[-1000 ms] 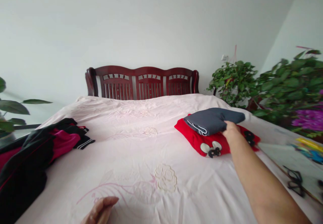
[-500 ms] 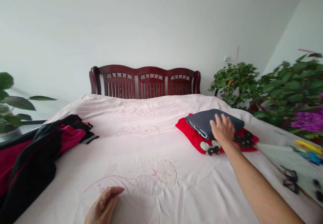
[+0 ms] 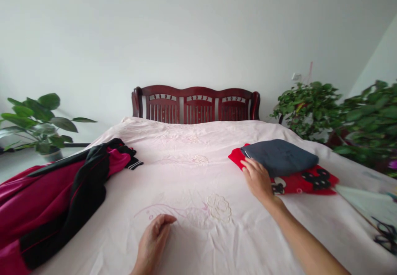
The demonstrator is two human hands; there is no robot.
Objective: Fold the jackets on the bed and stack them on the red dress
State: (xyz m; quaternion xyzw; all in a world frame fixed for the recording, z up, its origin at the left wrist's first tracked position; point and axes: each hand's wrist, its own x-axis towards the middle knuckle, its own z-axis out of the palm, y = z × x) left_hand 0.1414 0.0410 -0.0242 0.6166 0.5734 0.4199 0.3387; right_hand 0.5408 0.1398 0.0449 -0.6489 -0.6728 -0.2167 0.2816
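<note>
A folded dark grey-blue garment point(image 3: 282, 157) lies on top of a folded red garment point(image 3: 297, 184) with black and white patches, on the right part of the bed. My right hand point(image 3: 257, 178) is at the near left edge of this pile, fingers spread and touching it. Low over the pale pink bedsheet point(image 3: 186, 184), near its embroidered flower, is my left hand point(image 3: 156, 235), with curled fingers pressed together; its palm side is partly hidden. On the left of the bed lies a loose magenta and black garment point(image 3: 62, 188) with a striped cuff.
A dark red wooden headboard point(image 3: 198, 103) stands beyond the bed against a pale wall. Leafy plants point(image 3: 310, 109) are at the right, another potted plant point(image 3: 46, 122) at the left. Black-framed glasses point(image 3: 384, 233) lie near the right edge.
The view has turned to the left. My right hand has moved from the top of the grey-blue garment to the pile's left edge. My left hand remains curled above the sheet.
</note>
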